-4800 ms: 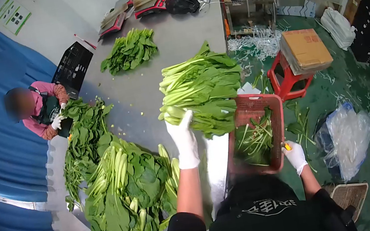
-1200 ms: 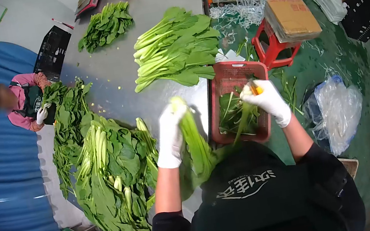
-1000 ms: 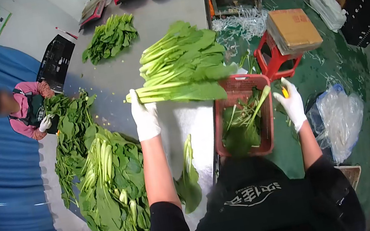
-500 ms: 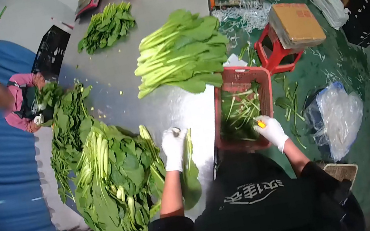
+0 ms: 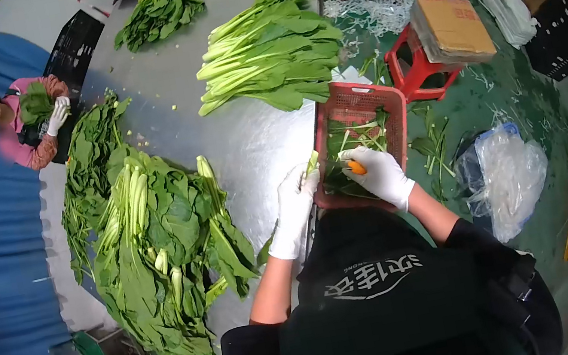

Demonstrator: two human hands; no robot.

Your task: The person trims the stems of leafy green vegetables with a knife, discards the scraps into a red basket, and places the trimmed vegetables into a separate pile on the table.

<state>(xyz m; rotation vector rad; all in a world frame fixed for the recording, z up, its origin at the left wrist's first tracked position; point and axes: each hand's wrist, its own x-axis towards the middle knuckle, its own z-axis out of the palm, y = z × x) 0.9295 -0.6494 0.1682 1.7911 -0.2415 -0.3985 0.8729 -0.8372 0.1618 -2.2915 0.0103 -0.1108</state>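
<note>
My left hand [image 5: 296,202], in a white glove, is closed around a leafy green stalk [image 5: 312,163] at the table's edge. The pale cut end points up toward the basket, and most of its leaf is hidden behind my hand and arm. Also gloved, my right hand [image 5: 384,179] grips a small orange-handled knife [image 5: 356,167] over the near part of the red plastic basket [image 5: 399,108]. Its blade is hard to make out. Trimmed stems and leaves [image 5: 360,135] lie inside the basket. To my left is a large heap of leafy greens [image 5: 160,252].
Neatly laid greens [image 5: 269,51] rest farther up the metal table [image 5: 239,140], with a smaller bunch [image 5: 160,11] behind. Across the table a person [image 5: 34,119] handles greens. On the floor at right stand a red stool [image 5: 417,70] bearing a carton [image 5: 451,26] and a plastic bag [image 5: 508,176].
My left hand has moved right with a stalk, to the basket's edge. My right hand has come left and up with the knife, closer to it. The other person has raised a bunch of greens.
</note>
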